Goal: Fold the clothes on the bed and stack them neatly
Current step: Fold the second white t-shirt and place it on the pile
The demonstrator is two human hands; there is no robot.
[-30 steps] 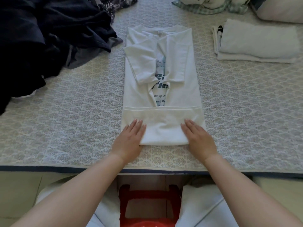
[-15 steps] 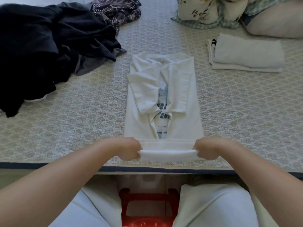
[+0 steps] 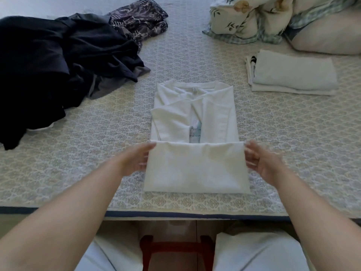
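A white T-shirt (image 3: 195, 169) lies in the middle of the bed, sleeves folded inward and printed text showing in the gap. Its lower part is doubled up over the body into a wide band near the bed's front edge. My left hand (image 3: 134, 159) pinches the band's upper left corner. My right hand (image 3: 261, 161) pinches the upper right corner. Both hands are blurred. A stack of folded pale clothes (image 3: 293, 73) sits at the right.
A heap of dark unfolded clothes (image 3: 48, 65) covers the left of the patterned bed mat (image 3: 293, 153), with a dark printed garment (image 3: 140, 22) behind it. A floral quilt (image 3: 254, 16) and a pillow (image 3: 328, 36) lie at the far right. A red stool (image 3: 175, 251) stands below the bed edge.
My hands went from pressing flat on the small bottom fold to gripping its ends. They have carried it away from me, making a taller fold that covers more of the shirt.
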